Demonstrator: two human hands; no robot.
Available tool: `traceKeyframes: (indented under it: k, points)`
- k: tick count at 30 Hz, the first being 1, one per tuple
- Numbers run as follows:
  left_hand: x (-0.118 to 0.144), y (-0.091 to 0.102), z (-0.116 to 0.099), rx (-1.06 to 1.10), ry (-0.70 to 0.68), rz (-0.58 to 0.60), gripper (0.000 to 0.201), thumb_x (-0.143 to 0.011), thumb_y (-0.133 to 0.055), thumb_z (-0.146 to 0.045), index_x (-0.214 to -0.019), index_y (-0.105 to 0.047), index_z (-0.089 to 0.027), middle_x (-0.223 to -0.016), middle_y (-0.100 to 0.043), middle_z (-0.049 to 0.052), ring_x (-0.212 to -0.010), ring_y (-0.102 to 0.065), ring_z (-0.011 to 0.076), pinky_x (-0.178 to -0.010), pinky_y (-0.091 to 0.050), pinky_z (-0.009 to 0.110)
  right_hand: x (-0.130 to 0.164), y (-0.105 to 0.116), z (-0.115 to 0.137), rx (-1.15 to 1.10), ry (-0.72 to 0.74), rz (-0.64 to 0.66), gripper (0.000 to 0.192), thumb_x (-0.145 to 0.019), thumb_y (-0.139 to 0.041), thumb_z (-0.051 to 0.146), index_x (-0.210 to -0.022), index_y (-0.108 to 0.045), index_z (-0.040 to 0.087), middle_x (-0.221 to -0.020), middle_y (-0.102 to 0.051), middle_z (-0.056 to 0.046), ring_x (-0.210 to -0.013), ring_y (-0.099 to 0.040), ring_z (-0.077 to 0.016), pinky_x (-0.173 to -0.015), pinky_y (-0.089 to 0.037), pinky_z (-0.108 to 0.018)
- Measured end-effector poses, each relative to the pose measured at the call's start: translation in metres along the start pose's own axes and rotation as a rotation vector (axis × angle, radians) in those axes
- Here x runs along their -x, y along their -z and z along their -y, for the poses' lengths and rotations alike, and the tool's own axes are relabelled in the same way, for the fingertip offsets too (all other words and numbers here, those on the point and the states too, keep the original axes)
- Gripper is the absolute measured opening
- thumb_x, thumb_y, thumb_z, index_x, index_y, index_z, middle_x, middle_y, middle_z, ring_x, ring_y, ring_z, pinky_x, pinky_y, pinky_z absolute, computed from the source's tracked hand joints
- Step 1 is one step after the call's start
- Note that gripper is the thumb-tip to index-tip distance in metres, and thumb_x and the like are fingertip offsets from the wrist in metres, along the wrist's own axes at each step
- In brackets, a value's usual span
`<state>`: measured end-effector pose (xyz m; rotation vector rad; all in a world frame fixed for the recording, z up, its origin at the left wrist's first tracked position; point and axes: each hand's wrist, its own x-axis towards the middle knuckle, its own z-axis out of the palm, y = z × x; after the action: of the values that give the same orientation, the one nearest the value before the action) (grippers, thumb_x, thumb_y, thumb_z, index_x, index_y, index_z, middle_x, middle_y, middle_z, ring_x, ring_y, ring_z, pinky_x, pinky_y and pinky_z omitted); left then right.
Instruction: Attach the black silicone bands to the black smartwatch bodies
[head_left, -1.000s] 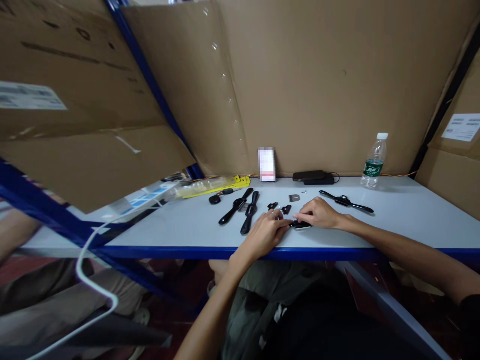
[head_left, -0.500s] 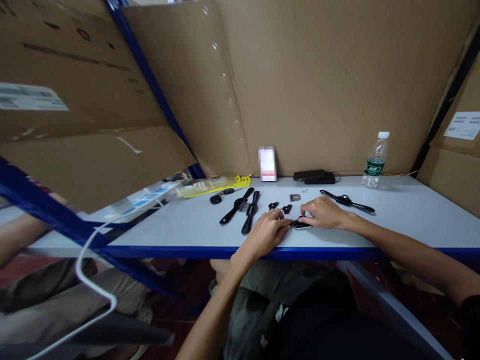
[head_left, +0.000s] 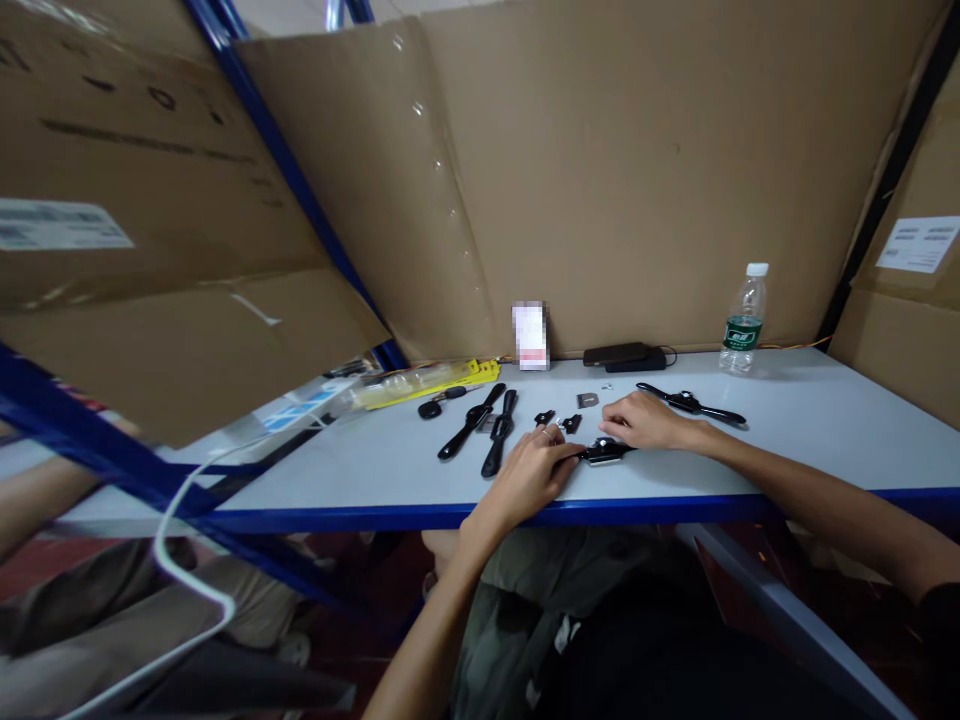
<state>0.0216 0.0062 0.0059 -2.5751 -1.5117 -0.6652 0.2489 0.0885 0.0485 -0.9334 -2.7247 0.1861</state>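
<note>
A black spokeshave (head_left: 606,453) with a bright metal edge lies near the table's front edge. My left hand (head_left: 532,460) grips its left handle, the fingers pressed together. Just above its right side is my right hand (head_left: 643,420), fingers curled in near the middle of the tool; whatever they pinch is hidden. Beyond my left fingers lie two small black clamp pieces, one a black cap (head_left: 572,424) and the other a similar cap (head_left: 544,417). A flat grey blade (head_left: 587,400) and small screws (head_left: 607,387) sit farther back.
Two more spokeshaves, one black (head_left: 471,422) and one beside it (head_left: 499,433), lie left; another spokeshave (head_left: 691,403) lies right. Behind are a screwdriver (head_left: 442,402), a phone (head_left: 531,336), a dark power bank (head_left: 626,356) and a bottle (head_left: 742,320). Another person's arm (head_left: 52,495) shows far left.
My right fingers have drawn slightly up and back from the middle of the spokeshave, leaving more of it showing. My left hand stays on the handle. The view has shifted a little.
</note>
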Motion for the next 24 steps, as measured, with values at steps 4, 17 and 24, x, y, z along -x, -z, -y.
traceKeyframes:
  k: [4,17,24]
  points:
    - [0.0,0.003,-0.004,-0.035,0.008,0.02,0.029,-0.098,-0.054,-0.023,-0.12,-0.072,-0.023,-0.101,-0.063,0.008,-0.101,-0.06,0.0244,-0.091,-0.049,0.038,0.005,0.016,-0.019,-0.165,0.086,0.214,0.026,-0.083,-0.069,0.032,-0.104,-0.075,0.019,-0.086,-0.069,-0.003,-0.073,-0.057,-0.015,-0.064,-0.035,-0.026]
    - [0.001,0.001,0.0,-0.074,-0.039,0.045,0.031,-0.099,-0.055,-0.044,-0.118,-0.068,-0.022,-0.105,-0.064,0.009,-0.104,-0.06,0.0261,-0.093,-0.049,0.041,0.005,0.007,-0.014,-0.203,0.182,0.271,0.018,-0.081,-0.068,0.022,-0.098,-0.073,0.016,-0.078,-0.064,-0.001,-0.07,-0.054,-0.0145,-0.065,-0.035,-0.026]
    - [0.0,0.005,-0.005,-0.124,-0.051,0.082,0.025,-0.102,-0.051,-0.04,-0.109,-0.065,-0.021,-0.106,-0.064,0.008,-0.103,-0.059,0.0256,-0.089,-0.047,0.039,0.005,0.006,-0.01,-0.172,0.201,0.272,0.011,-0.083,-0.067,0.02,-0.092,-0.07,0.016,-0.08,-0.063,-0.001,-0.072,-0.053,-0.0146,-0.066,-0.035,-0.026]
